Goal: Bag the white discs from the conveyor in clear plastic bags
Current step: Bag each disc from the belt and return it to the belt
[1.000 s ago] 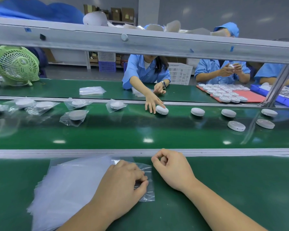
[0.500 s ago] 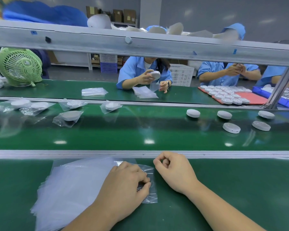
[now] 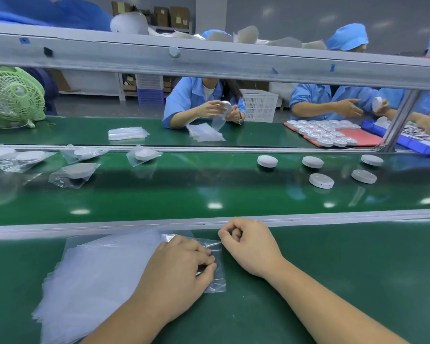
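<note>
My left hand (image 3: 179,269) lies on a fanned stack of clear plastic bags (image 3: 97,274) on the near green table. Its thumb and fingertips pinch the right edge of the top bag (image 3: 217,281). My right hand (image 3: 251,244) rests just right of that bag as a curled fist holding nothing. Several bare white discs ride the conveyor beyond the rail, the nearest ones being a disc (image 3: 267,161) ahead and another disc (image 3: 321,180) to the right. All of them are out of my hands' touch.
Bagged discs (image 3: 77,171) lie on the belt's left part. A metal rail (image 3: 209,223) separates my table from the belt, and an overhead beam (image 3: 209,63) crosses the view. Opposite sit workers, a red tray of discs (image 3: 363,137) and a green fan (image 3: 13,95).
The worker opposite lifted a disc off the belt and now holds it at a bag. The belt's discs drifted left. My hands have hardly moved.
</note>
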Demonstrator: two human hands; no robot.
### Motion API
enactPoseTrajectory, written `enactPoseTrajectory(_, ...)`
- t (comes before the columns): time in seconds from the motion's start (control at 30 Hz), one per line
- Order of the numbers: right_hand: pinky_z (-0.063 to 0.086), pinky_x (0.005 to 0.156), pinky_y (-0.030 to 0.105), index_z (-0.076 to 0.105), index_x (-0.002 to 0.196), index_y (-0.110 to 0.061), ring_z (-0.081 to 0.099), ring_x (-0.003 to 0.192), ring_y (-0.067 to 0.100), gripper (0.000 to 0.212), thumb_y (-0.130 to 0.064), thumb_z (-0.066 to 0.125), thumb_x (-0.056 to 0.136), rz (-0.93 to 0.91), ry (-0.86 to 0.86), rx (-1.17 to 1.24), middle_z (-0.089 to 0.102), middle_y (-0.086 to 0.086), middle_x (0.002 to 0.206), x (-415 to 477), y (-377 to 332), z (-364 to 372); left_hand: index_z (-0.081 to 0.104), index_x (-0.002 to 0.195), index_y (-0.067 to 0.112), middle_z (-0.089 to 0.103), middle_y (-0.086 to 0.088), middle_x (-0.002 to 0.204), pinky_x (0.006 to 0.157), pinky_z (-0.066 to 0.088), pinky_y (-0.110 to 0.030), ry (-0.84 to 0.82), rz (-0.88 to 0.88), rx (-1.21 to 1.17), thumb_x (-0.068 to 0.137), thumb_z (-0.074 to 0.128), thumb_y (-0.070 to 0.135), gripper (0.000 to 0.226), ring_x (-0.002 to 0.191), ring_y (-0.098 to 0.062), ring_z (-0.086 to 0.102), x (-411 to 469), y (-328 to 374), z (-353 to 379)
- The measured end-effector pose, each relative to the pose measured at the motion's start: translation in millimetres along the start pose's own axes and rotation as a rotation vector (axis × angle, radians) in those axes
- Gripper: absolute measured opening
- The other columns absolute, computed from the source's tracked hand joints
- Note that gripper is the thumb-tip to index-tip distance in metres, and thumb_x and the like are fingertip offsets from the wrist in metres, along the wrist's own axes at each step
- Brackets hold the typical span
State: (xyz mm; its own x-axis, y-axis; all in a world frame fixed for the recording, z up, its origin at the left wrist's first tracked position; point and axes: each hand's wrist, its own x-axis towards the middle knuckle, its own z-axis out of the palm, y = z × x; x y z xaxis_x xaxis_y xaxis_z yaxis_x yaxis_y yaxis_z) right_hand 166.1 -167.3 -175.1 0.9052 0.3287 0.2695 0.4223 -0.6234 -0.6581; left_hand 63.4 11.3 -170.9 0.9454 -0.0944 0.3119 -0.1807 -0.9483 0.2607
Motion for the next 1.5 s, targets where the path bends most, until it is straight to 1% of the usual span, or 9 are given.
enactPoseTrajectory(0.2,0.037,0.052,0.019,0.065,0.076,-0.033,0.055,0.056,0.004,0.019,-0.048,0.054,0.082,-0.008,-0.003,-0.003,0.06,-0.019,0.059,-1,-3,-2,0.078,0.087,0.042,0.069,0.032,0.095,0.078,0.054,-0.032,0.087,0.03,0.005,0.086,0.049,0.056,0.032,0.094,-0.007,0.061,0,2,1)
enactPoseTrajectory(0.53,0.036,0.052,0.019,0.064,0.075,-0.033,0.053,0.054,0.003,0.018,-0.046,0.055,0.083,-0.008,-0.007,0.0,0.059,-0.02,0.057,-1,-4,-2,0.077,0.092,0.04,0.069,0.036,0.103,0.083,0.052,-0.031,0.051,0.04,0.004,0.09,0.065,0.046,0.013,0.098,-0.005,0.06,1,4,-5)
enactPoseTrajectory(0.73,0.039,0.054,0.022,0.065,0.076,-0.033,0.052,0.053,0.004,0.016,-0.043,0.056,0.084,0.006,-0.017,0.033,0.057,-0.018,0.055,-1,-5,-2,0.076,0.087,0.038,0.069,0.035,0.097,0.078,0.054,-0.031,0.057,0.029,0.0,0.088,0.071,0.039,0.006,0.095,-0.004,0.061,1,6,-8)
enactPoseTrajectory(1.0,0.038,0.054,0.02,0.064,0.075,-0.033,0.05,0.052,0.003,0.018,-0.046,0.056,0.085,0.008,-0.041,0.061,0.055,-0.017,0.053,-1,-3,-3,0.075,0.088,0.049,0.062,0.043,0.09,0.082,0.048,-0.021,-0.011,0.035,-0.035,0.085,0.065,0.063,0.017,0.101,0.008,0.054,0,-6,-12)
enactPoseTrajectory(1.13,0.039,0.053,0.013,0.069,0.075,-0.037,0.047,0.052,0.0,0.014,-0.04,0.064,0.087,0.102,0.016,0.313,0.054,-0.018,0.053,17,4,-10,0.074,0.083,0.052,0.061,0.046,0.093,0.088,0.048,-0.021,-0.016,0.042,-0.06,0.085,0.062,0.064,0.016,0.105,0.01,0.054,1,-9,-13)
enactPoseTrajectory(1.2,0.045,0.061,0.02,0.068,0.082,-0.042,0.057,0.064,-0.002,0.009,-0.045,0.061,0.086,0.118,0.176,0.163,0.063,-0.022,0.065,40,19,-26,0.074,0.08,0.052,0.063,0.045,0.091,0.083,0.053,-0.026,0.0,0.039,-0.062,0.082,0.053,0.068,0.027,0.1,0.008,0.058,2,-9,-12)
enactPoseTrajectory(1.27,0.051,0.081,0.029,0.068,0.103,-0.042,0.061,0.095,0.004,0.018,-0.048,0.058,0.088,0.096,0.299,-0.136,0.068,-0.021,0.091,68,41,-51,0.074,0.075,0.051,0.064,0.043,0.084,0.07,0.058,-0.028,0.064,0.042,-0.084,0.078,0.047,0.069,0.032,0.089,0.006,0.063,2,-10,-12)
enactPoseTrajectory(1.37,0.042,0.102,0.046,0.051,0.141,-0.033,0.048,0.128,0.029,0.055,-0.052,0.057,0.09,0.221,0.201,-0.543,0.058,0.003,0.132,111,79,-85,0.073,0.073,0.051,0.064,0.041,0.081,0.062,0.059,-0.029,0.105,0.04,-0.108,0.079,0.049,0.065,0.029,0.082,0.006,0.063,4,-9,-17)
enactPoseTrajectory(1.5,0.041,0.102,0.049,0.043,0.143,-0.028,0.046,0.129,0.037,0.061,-0.061,0.055,0.093,0.428,0.019,-0.726,0.049,0.012,0.141,152,118,-97,0.074,0.073,0.047,0.066,0.041,0.085,0.063,0.058,-0.022,0.09,0.024,-0.115,0.082,0.05,0.059,0.028,0.084,0.013,0.057,6,-10,-21)
